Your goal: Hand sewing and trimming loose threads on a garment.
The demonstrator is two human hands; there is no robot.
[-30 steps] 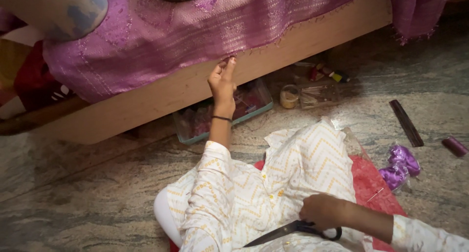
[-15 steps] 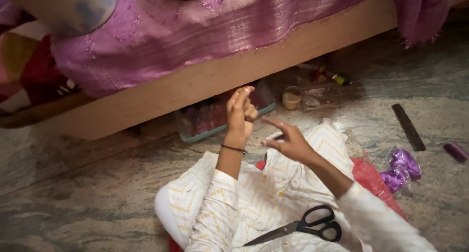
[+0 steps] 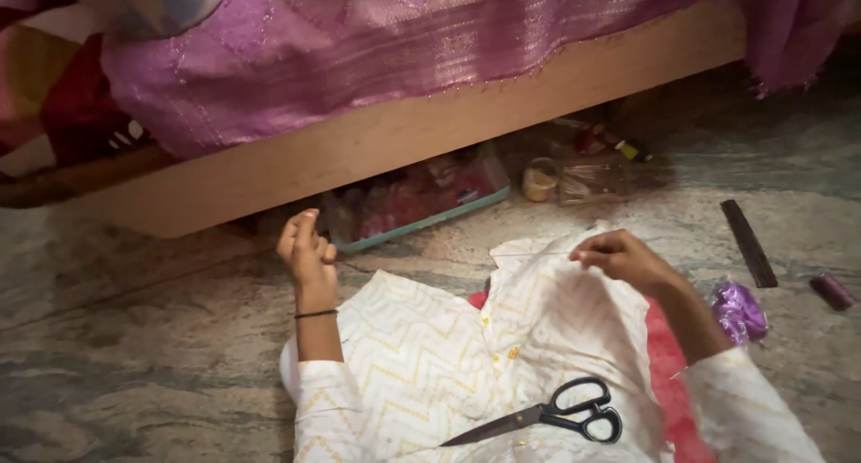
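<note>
A home bedroom is showing here, doubling as a sewing corner; a shiny purple bedcover (image 3: 359, 59) is hanging over a plain wooden bed frame (image 3: 430, 131); a teal-rimmed storage tray (image 3: 421, 203) is sitting beneath it; black-handled steel scissors (image 3: 547, 415) are lying on cream zigzag-patterned cloth (image 3: 421, 364) spread over the mottled stone floor (image 3: 134, 364).

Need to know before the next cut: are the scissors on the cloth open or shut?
Shut, as far as shows: the black-handled scissors lie flat on the white zigzag cloth, blades together in one point, no hand touching them.

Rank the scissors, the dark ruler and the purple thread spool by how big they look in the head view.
1. scissors, though nearest the camera
2. dark ruler
3. purple thread spool, plainly smallest
</note>
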